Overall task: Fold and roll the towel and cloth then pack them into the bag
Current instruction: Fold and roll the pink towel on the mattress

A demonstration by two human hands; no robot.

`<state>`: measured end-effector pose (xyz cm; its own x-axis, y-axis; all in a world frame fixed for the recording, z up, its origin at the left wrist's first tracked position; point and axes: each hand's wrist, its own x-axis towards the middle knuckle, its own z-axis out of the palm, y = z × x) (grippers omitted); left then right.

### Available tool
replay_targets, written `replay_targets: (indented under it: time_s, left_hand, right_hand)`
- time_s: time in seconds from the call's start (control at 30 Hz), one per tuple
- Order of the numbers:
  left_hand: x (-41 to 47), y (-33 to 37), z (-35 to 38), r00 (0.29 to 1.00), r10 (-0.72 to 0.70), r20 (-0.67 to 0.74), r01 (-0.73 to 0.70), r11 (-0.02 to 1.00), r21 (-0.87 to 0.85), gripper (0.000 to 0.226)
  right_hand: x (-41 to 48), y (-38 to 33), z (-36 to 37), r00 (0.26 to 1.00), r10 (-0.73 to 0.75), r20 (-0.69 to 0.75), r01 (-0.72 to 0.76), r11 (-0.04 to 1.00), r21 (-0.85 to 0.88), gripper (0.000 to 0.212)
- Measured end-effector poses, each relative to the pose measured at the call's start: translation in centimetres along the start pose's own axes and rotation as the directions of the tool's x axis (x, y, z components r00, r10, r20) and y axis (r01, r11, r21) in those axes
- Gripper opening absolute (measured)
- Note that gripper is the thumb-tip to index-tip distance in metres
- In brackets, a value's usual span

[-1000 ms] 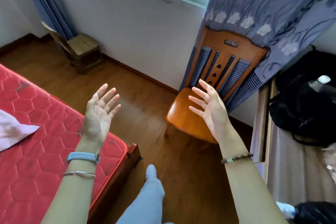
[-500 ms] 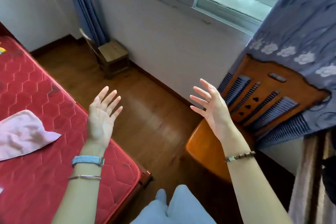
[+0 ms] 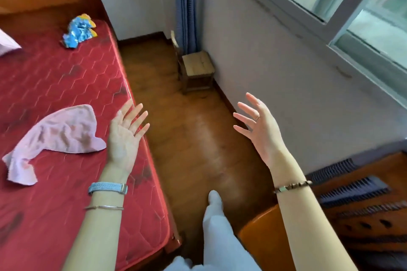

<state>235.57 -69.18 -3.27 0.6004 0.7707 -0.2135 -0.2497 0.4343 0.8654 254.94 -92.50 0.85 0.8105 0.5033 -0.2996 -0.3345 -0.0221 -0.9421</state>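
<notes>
View swung left, pink towel nearer left hand.

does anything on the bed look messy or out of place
Yes. The pink towel lies crumpled and unfolded on the red mattress, and a blue patterned cloth sits bunched further up it. Both hands are empty.

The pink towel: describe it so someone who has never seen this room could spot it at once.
Start at the red quilted mattress filling the left side. The pink towel lies crumpled on it near its right edge, just left of the open left hand. Unlike the blue and yellow cloth farther up the mattress, it is plain pale pink.
</notes>
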Motion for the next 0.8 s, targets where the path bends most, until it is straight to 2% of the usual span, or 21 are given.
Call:
replay_targets:
  time_s: [0.1, 0.3, 0.4, 0.8]
  left_hand:
    - [2.6, -0.1, 1.6, 0.995, 0.03, -0.095, -0.032, 0.999, -0.018, 0.047]
    - [7.0, -1.1, 4.6, 0.975, 0.044, -0.218, -0.05, 0.998, -0.024, 0.044]
    - [8.7, -0.8, 5.5, 0.966, 0.055, -0.252, -0.061, 0.998, -0.018, 0.046]
    - [16.7, 2.1, 5.9, 0.926, 0.128, -0.356, -0.132, 0.991, 0.013, 0.044]
  right_hand:
    - [5.6, -1.5, 1.3, 0.992, 0.01, 0.124, -0.005, 0.999, -0.046, 0.038]
    - [14.9, -4.3, 3.0, 0.96, 0.027, 0.279, 0.009, 0.992, -0.129, 0.043]
    - [17.7, -5.4, 3.9, 0.944, 0.039, 0.328, 0.004, 0.991, -0.131, 0.05]
    - [26.9, -6.7, 8.7, 0.89, 0.071, 0.45, 0.007, 0.986, -0.169, 0.05]
